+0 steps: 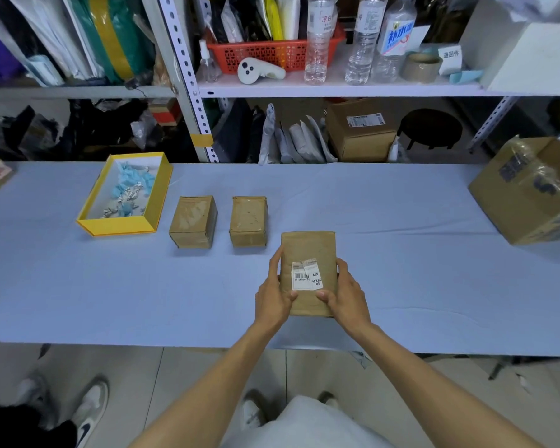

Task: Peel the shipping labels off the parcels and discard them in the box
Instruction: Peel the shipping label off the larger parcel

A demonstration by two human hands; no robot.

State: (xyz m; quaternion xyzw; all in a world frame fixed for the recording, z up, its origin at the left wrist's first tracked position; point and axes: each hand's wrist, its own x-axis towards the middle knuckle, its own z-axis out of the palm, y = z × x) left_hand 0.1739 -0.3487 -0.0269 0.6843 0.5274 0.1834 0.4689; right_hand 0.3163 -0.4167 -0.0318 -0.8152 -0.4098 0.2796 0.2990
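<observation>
Left hand (274,299) and right hand (346,297) grasp the labelled parcel (307,250); beyond stand two plain parcels (193,221) and a yellow box (120,228).

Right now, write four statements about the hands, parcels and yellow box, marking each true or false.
1. The left hand and right hand both grip the flat brown cardboard parcel bearing a white barcode label. True.
2. The open yellow cardboard box sits right of that parcel. False: far left.
3. The yellow box holds crumpled blue and silvery scraps. True.
4. The small brown parcel beside the box has a barcode label on top. False: only scuffed cardboard shows.
</observation>
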